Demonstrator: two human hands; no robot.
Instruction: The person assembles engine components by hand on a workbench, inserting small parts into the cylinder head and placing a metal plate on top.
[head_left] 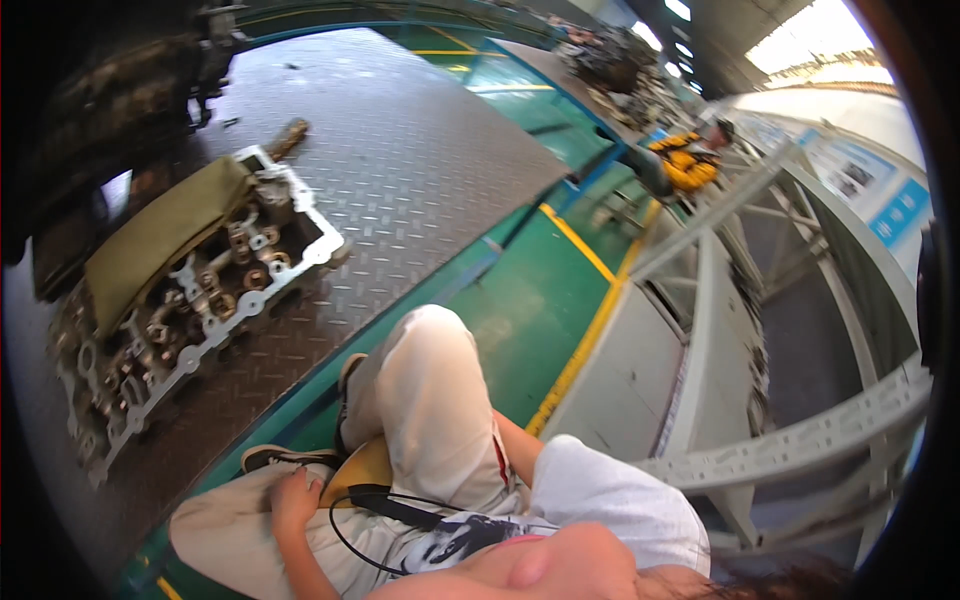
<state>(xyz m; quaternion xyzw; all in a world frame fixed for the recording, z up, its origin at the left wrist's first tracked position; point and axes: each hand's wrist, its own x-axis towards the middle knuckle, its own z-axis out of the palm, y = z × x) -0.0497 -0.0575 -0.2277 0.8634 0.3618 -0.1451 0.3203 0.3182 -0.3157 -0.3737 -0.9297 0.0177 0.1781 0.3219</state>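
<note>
My left hand (294, 500) rests on my left thigh, its fingers loosely apart and holding nothing I can see. My right forearm (517, 448) passes behind my bent right leg, which hides the right hand. Beyond my knees, a worn metal cylinder head (205, 340) lies on the tread-plate table (400, 160), its open side with valve parts showing. An olive-green cloth (165, 235) is draped along its far side. Next to its far end a short rusty rod (290, 138) sticks out.
A large dark engine (110, 90) stands at the far left. To the right rises a grey metal frame (780, 440). A person in a yellow and black jacket (690, 165) sits farther off, near a table piled with metal parts (615, 60). Below me shows a yellow seat (362, 470).
</note>
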